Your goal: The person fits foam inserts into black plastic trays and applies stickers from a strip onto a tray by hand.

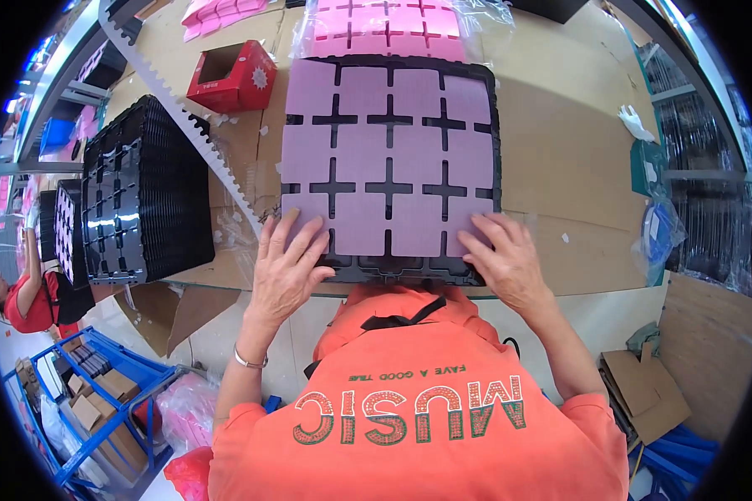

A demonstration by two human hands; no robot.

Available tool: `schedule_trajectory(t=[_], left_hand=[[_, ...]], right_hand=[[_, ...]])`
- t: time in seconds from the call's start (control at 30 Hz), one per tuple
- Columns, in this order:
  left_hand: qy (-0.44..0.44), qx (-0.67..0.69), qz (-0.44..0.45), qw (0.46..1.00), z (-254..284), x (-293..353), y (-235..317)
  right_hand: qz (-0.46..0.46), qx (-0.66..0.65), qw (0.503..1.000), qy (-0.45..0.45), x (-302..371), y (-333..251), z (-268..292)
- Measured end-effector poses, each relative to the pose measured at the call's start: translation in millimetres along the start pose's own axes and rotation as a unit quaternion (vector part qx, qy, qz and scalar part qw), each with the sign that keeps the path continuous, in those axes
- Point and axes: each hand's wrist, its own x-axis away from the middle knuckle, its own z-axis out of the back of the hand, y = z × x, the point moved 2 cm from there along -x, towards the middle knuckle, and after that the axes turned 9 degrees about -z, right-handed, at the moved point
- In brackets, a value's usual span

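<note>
A lilac sheet with cross-shaped cut-outs lies over a black plastic tray on the table right in front of me. Dark plastic shows through the crosses and along the right and near edges. My left hand rests on the sheet's near left corner, its fingers spread and pointing away from me. At the near right corner, my right hand touches the sheet's edge and the tray rim with fingers apart. Neither hand grips anything that I can see.
Beyond the tray lie pink cut-out sheets in clear plastic. At the left stand a red box and stacked black trays, with a toothed pale strip slanting between them. A white glove lies right. A person works far left.
</note>
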Motion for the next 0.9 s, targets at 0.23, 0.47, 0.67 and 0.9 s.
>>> schedule_trajectory(t=[0.23,0.47,0.67,0.9], left_hand=[[-0.003,-0.017,-0.002,1.000,-6,-5,1],[0.084,0.058,0.191,0.976,-5,20,-11],[0.151,0.104,0.309,0.933,-13,19,0],[0.218,0.202,0.370,0.880,-20,17,-1]], right_hand=[[0.025,0.030,0.999,0.036,-3,12,-14],[-0.235,-0.047,0.969,0.060,21,19,-5],[-0.349,-0.179,0.920,0.010,21,7,-18],[-0.430,-0.243,0.869,-0.025,20,26,-25]])
